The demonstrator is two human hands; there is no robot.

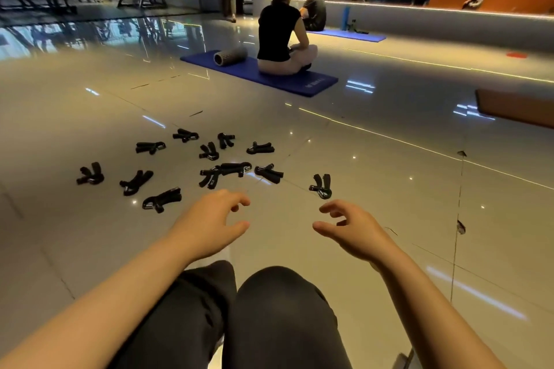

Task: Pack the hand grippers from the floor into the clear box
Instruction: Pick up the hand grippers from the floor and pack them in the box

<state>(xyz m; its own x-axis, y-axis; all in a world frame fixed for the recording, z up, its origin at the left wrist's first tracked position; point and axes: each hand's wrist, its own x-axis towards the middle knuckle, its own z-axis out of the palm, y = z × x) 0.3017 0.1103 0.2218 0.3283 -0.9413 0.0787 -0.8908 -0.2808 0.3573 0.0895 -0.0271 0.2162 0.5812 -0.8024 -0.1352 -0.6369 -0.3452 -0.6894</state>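
We see a wide floor [374,189] of glossy pale tiles, smooth enough to mirror the ceiling lights, with thin dark seams between the slabs. At twelve o'clock lies a flat blue exercise mat [269,78], soft-looking and rectangular, on which a person [283,36] in a dark top sits with their back to us; a ribbed grey foam roller [229,55], cylindrical and hollow, rests on the mat just beside them. Our own knees [269,308] in dark fabric fill the six o'clock edge.

The hand grippers [209,168] are scattered on the floor from about ten to one o'clock of our hands: small black V-shaped tools with padded handles meeting at a metal-glinting spring end. Most lie apart; two near the centre touch each other. One gripper [321,186] lies alone at one o'clock, near the right fingers.

Our left hand [214,225] hovers above the floor, fingers loosely curled and thumb spread, holding nothing. Our right hand [352,231] mirrors it, half open, fingers bent, holding nothing.
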